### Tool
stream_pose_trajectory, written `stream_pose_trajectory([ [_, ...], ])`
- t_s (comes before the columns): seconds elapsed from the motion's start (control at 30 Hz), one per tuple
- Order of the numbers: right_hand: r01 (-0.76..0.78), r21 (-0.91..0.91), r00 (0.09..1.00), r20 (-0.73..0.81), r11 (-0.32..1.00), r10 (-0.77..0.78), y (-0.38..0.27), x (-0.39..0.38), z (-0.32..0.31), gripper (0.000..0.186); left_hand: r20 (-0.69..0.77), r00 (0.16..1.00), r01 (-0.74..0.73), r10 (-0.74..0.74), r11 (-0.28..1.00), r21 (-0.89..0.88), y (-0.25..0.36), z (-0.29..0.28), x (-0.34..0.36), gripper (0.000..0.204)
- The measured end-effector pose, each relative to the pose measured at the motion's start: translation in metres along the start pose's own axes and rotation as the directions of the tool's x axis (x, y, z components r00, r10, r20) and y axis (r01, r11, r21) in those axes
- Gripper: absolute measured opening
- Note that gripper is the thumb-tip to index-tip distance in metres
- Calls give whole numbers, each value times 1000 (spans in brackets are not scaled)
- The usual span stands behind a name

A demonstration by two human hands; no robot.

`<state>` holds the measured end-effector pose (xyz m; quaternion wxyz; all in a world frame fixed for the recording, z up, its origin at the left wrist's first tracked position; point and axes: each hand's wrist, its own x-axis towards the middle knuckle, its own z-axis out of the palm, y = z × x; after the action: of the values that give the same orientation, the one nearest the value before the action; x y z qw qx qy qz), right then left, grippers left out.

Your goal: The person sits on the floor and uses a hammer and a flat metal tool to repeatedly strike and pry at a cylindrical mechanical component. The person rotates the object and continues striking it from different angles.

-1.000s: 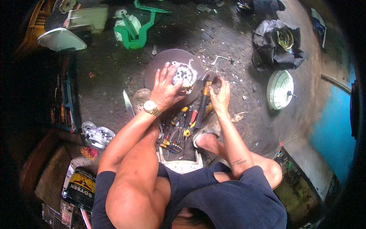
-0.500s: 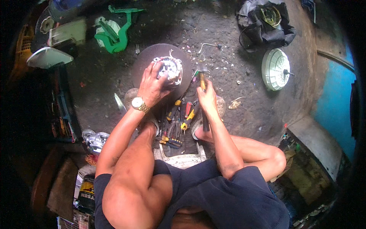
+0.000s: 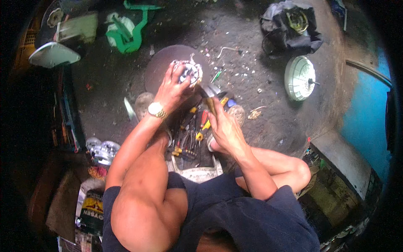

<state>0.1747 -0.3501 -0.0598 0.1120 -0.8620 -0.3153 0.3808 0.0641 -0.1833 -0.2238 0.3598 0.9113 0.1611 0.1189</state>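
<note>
My left hand (image 3: 173, 89), with a gold watch (image 3: 155, 110) at the wrist, is closed around a round motor stator (image 3: 192, 74) with white insulation and windings. The stator is held tilted over a dark round slab (image 3: 156, 63) on the floor. In my right hand (image 3: 226, 128) is a hammer (image 3: 210, 103), gripped by its wooden handle. Its blurred metal head lies close by the stator's lower right side; whether they touch I cannot tell.
Pliers and screwdrivers (image 3: 203, 132) lie between my feet, before a white stool (image 3: 197, 173). A white fan-like disc with a shaft (image 3: 300, 79) and a black bag (image 3: 289, 31) are at right. A green plastic part (image 3: 132, 40) lies far left. Small scraps litter the floor.
The stator has been tipped over in my left hand. The hammer has swung left and nearer to it, its head now slanting left, and my right hand has come lower.
</note>
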Motion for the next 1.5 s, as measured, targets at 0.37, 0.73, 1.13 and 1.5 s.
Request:
stream_pose_trajectory([
  [0.37,71,52,974,-219,996,-58,-5,-2,5,49,-23,995,91,-93,993,-78,-14,-10,1,76],
  [0.73,-37,221,988,-136,975,69,-37,-8,-37,54,-95,987,120,-133,985,-128,-10,-18,6,64],
  [1.13,21,47,996,-87,999,-17,-31,22,-33,49,-84,989,113,-125,985,-131,-16,-18,12,60],
  [1.5,49,120,964,-266,992,-15,-60,15,-74,50,-5,983,183,-185,971,-153,-7,-36,11,49],
])
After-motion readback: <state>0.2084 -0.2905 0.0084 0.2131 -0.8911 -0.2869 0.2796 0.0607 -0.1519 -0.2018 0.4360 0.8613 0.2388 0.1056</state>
